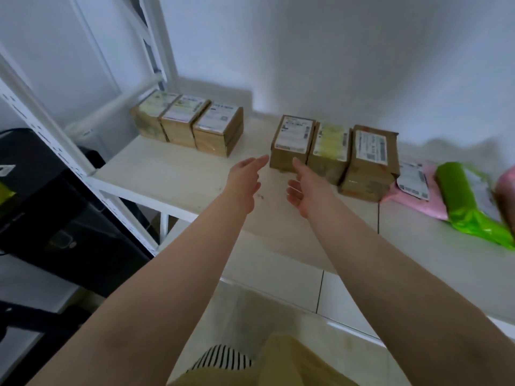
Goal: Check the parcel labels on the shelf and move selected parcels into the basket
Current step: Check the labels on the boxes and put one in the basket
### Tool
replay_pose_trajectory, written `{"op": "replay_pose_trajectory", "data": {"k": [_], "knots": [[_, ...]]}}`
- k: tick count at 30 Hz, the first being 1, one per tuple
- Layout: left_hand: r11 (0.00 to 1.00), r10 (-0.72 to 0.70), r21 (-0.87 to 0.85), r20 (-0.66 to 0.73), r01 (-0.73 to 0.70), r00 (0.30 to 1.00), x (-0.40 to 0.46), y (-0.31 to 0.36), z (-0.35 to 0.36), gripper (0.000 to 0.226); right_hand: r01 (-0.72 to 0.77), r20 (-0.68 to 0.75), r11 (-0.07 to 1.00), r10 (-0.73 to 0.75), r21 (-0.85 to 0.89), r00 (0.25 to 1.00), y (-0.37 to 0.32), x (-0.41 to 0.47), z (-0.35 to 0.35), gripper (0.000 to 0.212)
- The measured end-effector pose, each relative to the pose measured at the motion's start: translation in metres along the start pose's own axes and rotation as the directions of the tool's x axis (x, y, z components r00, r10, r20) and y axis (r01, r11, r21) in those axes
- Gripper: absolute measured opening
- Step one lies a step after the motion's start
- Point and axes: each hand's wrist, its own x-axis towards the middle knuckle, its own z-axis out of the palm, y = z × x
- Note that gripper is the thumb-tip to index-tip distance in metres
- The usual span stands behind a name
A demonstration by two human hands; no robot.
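On the white shelf [172,174] stand two rows of brown cardboard parcels with white labels on top. The left row [189,123] has three boxes. The right row starts with a small box [292,140], then a yellow-labelled box [330,149] and a larger box [370,160]. My left hand [245,179] reaches out with straight fingers, its tips just left of the small box. My right hand [305,188] is open, palm turned inward, one finger touching that box's front. Both hands hold nothing. No basket is in view.
Soft mailers lie at the right end of the shelf: a pink one [412,188], a green one [471,201] and another pink one at the frame edge. A white upright post [53,129] frames the shelf on the left. Black equipment [55,218] sits below left.
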Motion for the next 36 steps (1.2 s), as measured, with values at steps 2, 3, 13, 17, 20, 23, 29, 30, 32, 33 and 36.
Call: {"op": "replay_pose_trajectory", "data": {"k": [2, 3, 13, 17, 20, 23, 29, 30, 32, 33, 36], "knots": [[0.998, -0.010, 0.054, 0.018, 0.009, 1.000, 0.021, 0.010, 0.005, 0.058, -0.046, -0.014, 0.999, 0.046, 0.028, 0.999, -0.009, 0.007, 0.012, 0.058], [0.997, -0.013, 0.081, 0.030, 0.011, 0.999, 0.027, 0.013, 0.008, 0.059, -0.063, -0.016, 0.997, 0.064, 0.048, 0.998, -0.010, 0.008, 0.015, 0.059], [0.949, -0.020, 0.314, 0.149, -0.028, 0.989, 0.093, 0.035, 0.032, 0.061, -0.059, -0.227, 0.966, 0.118, 0.251, 0.967, -0.016, 0.031, 0.057, 0.049], [0.917, -0.028, 0.396, 0.197, -0.053, 0.980, 0.112, 0.032, 0.030, 0.053, -0.001, -0.306, 0.948, 0.103, 0.317, 0.947, -0.013, 0.041, 0.073, 0.036], [0.908, 0.000, 0.407, 0.234, -0.097, 0.972, 0.120, 0.031, 0.026, 0.040, 0.030, -0.367, 0.955, 0.084, 0.295, 0.926, -0.010, 0.043, 0.079, 0.038], [0.934, -0.028, 0.352, 0.236, -0.059, 0.971, 0.128, 0.027, 0.015, 0.030, 0.070, -0.364, 0.962, 0.033, 0.266, 0.931, -0.003, 0.044, 0.086, 0.040], [0.965, 0.072, 0.228, 0.235, -0.127, 0.969, 0.117, 0.029, -0.028, 0.026, 0.228, -0.260, 0.898, -0.134, 0.375, 0.956, 0.009, 0.036, 0.099, 0.070], [0.963, 0.106, 0.214, 0.256, -0.163, 0.961, 0.114, 0.032, -0.036, 0.024, 0.235, -0.255, 0.898, -0.144, 0.373, 0.956, 0.010, 0.035, 0.099, 0.079], [0.957, 0.164, 0.186, 0.283, -0.222, 0.945, 0.107, 0.037, -0.049, 0.022, 0.251, -0.225, 0.903, -0.180, 0.349, 0.958, 0.010, 0.032, 0.100, 0.074], [0.954, 0.187, 0.174, 0.288, -0.243, 0.939, 0.104, 0.041, -0.054, 0.022, 0.258, -0.199, 0.901, -0.198, 0.349, 0.960, 0.010, 0.029, 0.101, 0.060], [0.952, 0.233, 0.121, 0.312, -0.282, 0.921, 0.093, 0.052, -0.067, 0.020, 0.281, -0.101, 0.878, -0.263, 0.387, 0.960, 0.009, 0.014, 0.104, 0.023]]}}
